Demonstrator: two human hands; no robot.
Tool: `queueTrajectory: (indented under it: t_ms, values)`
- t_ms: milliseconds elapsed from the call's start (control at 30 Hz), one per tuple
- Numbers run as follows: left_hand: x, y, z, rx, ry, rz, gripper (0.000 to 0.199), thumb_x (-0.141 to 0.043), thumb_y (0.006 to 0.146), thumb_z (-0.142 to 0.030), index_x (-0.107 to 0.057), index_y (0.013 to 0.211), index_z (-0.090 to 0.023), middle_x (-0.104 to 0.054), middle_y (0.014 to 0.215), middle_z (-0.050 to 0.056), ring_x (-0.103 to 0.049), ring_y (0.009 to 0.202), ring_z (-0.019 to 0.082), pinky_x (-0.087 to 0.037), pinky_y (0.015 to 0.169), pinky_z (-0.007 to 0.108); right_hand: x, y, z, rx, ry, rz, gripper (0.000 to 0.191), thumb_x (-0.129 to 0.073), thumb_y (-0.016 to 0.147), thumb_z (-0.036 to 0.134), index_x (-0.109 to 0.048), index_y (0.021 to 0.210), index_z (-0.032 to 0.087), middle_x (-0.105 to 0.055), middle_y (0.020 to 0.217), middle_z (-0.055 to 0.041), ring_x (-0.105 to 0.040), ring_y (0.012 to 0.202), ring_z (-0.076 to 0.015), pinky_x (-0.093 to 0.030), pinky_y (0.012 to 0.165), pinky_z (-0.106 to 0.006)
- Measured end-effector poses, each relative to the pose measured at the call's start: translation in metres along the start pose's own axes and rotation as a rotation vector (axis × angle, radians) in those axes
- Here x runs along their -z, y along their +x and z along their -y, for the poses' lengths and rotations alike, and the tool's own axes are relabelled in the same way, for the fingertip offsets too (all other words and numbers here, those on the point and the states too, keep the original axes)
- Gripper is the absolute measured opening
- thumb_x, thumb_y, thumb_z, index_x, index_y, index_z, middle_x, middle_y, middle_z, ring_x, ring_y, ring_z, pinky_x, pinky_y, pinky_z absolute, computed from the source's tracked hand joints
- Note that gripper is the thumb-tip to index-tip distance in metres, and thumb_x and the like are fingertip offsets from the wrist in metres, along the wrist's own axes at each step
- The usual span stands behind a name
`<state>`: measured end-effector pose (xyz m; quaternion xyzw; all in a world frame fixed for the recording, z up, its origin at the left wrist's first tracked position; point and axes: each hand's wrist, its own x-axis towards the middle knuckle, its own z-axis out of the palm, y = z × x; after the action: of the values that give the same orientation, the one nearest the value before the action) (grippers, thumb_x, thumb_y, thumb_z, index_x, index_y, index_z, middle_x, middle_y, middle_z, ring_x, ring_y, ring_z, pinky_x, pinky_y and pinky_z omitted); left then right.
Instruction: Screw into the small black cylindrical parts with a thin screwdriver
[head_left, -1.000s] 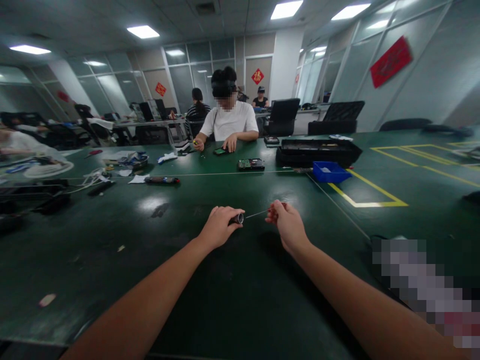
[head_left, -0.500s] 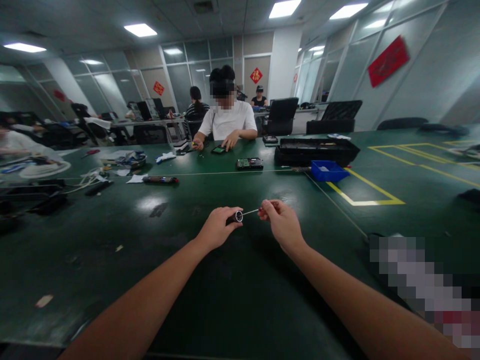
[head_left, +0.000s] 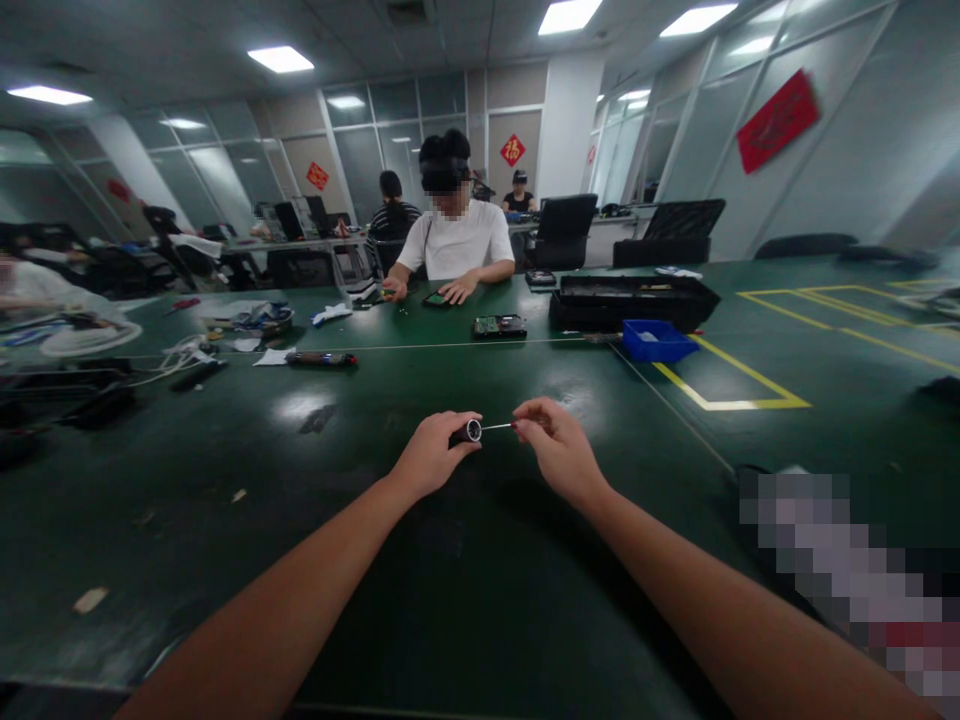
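Observation:
My left hand [head_left: 435, 452] grips a short dark cylinder [head_left: 470, 431] between thumb and fingers, its round silver-rimmed end facing me and to the right. My right hand [head_left: 559, 440] pinches the red end of a thin screwdriver [head_left: 496, 427]. The pale metal shaft of the screwdriver points left, its tip at the rim of the cylinder; whether the tip touches is too small to tell. Both hands are held above the dark green table [head_left: 465, 600].
Across the table a person [head_left: 465, 240] handles a green circuit board [head_left: 435, 299]. Nearer lie a hard drive [head_left: 499, 327], a black tray [head_left: 634, 303] and a blue bin [head_left: 658, 342]. A dark tool [head_left: 322, 360] and cables [head_left: 176, 358] are on the left.
My left hand and the cylinder have shifted slightly left. The screwdriver now lies more level, and the fingers of my right hand have changed their hold on its red end.

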<state>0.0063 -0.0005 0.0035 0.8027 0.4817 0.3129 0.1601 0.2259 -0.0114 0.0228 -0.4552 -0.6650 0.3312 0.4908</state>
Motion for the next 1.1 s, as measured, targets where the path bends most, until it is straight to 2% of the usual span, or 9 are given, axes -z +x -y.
queueTrajectory:
  t_ms: [167, 300, 400, 467, 567, 700, 867, 967, 1100]
  values:
    - [0.0, 0.0, 0.001, -0.025, -0.01, -0.013, 0.038, -0.071, 0.088, -0.023, -0.066, 0.126, -0.024, -0.07, 0.117, 0.004, -0.062, 0.11, 0.023, -0.045, 0.102, 0.039, -0.001, -0.001, 0.0, -0.046, 0.005, 0.037, 0.033, -0.045, 0.099, 0.048, -0.064, 0.092, 0.022, -0.064, 0.067, 0.0003, -0.062, 0.063, -0.0175, -0.048, 0.063, -0.032]
    - [0.001, 0.0, 0.0, -0.011, -0.015, -0.019, 0.037, -0.071, 0.089, -0.023, -0.066, 0.126, -0.024, -0.07, 0.118, 0.005, -0.062, 0.111, 0.024, -0.045, 0.102, 0.04, 0.0, -0.002, 0.005, -0.032, 0.017, 0.029, 0.023, -0.053, 0.094, 0.039, -0.064, 0.106, 0.023, -0.067, 0.08, -0.0007, -0.065, 0.076, -0.0188, -0.049, 0.071, -0.033]
    - [0.001, 0.0, 0.001, -0.001, -0.014, -0.012, 0.038, -0.071, 0.089, -0.023, -0.066, 0.126, -0.024, -0.07, 0.118, 0.005, -0.062, 0.111, 0.024, -0.046, 0.102, 0.041, 0.0, -0.004, 0.009, -0.044, -0.006, 0.064, 0.027, -0.047, 0.097, 0.042, -0.065, 0.097, 0.023, -0.065, 0.076, -0.001, -0.063, 0.072, -0.0184, -0.048, 0.069, -0.033]
    - [0.001, 0.0, 0.002, 0.0, -0.017, -0.007, 0.038, -0.071, 0.088, -0.024, -0.066, 0.126, -0.025, -0.07, 0.117, 0.005, -0.062, 0.111, 0.024, -0.046, 0.102, 0.041, 0.0, -0.005, 0.01, -0.072, -0.005, 0.044, 0.028, -0.045, 0.098, 0.043, -0.065, 0.098, 0.023, -0.063, 0.073, -0.0001, -0.061, 0.069, -0.018, -0.048, 0.066, -0.032]
    - [0.001, 0.0, 0.002, 0.007, -0.021, -0.007, 0.038, -0.07, 0.089, -0.023, -0.066, 0.127, -0.024, -0.07, 0.118, 0.005, -0.062, 0.112, 0.024, -0.045, 0.102, 0.04, -0.004, -0.003, 0.007, -0.113, 0.131, -0.034, 0.025, -0.058, 0.091, 0.042, -0.061, 0.106, 0.022, -0.068, 0.082, -0.0017, -0.066, 0.076, -0.0189, -0.052, 0.073, -0.034]
    - [0.002, 0.001, -0.001, 0.014, -0.027, -0.024, 0.037, -0.069, 0.089, -0.021, -0.066, 0.125, -0.023, -0.07, 0.117, 0.006, -0.063, 0.11, 0.023, -0.046, 0.101, 0.04, -0.009, 0.002, -0.003, -0.17, 0.354, -0.084, 0.032, -0.068, 0.084, 0.051, -0.065, 0.093, 0.02, -0.07, 0.088, -0.0052, -0.067, 0.081, -0.0195, -0.055, 0.083, -0.039]
    - [0.005, 0.005, -0.006, -0.125, 0.067, -0.061, 0.038, -0.067, 0.091, -0.023, -0.064, 0.129, -0.026, -0.068, 0.123, 0.005, -0.059, 0.116, 0.024, -0.04, 0.106, 0.044, -0.007, 0.009, -0.014, -0.323, 0.58, -0.123, 0.03, -0.061, 0.089, 0.052, -0.063, 0.088, 0.022, -0.066, 0.078, -0.0048, -0.066, 0.073, -0.0208, -0.059, 0.081, -0.042]
    - [0.003, 0.005, -0.004, -0.106, 0.151, 0.026, 0.039, -0.067, 0.092, -0.026, -0.063, 0.13, -0.029, -0.069, 0.12, 0.004, -0.059, 0.114, 0.024, -0.038, 0.105, 0.046, -0.003, 0.012, -0.019, -0.384, 0.497, -0.168, 0.026, -0.056, 0.092, 0.048, -0.06, 0.083, 0.024, -0.063, 0.074, -0.0049, -0.064, 0.067, -0.0211, -0.061, 0.074, -0.042]
    - [-0.001, 0.004, 0.0, -0.04, 0.159, 0.086, 0.041, -0.069, 0.091, -0.028, -0.063, 0.131, -0.029, -0.069, 0.115, 0.004, -0.06, 0.107, 0.025, -0.04, 0.1, 0.045, -0.001, 0.012, -0.022, -0.366, 0.36, -0.254, 0.024, -0.056, 0.091, 0.046, -0.061, 0.085, 0.024, -0.065, 0.083, -0.0066, -0.064, 0.072, -0.0209, -0.059, 0.07, -0.039]
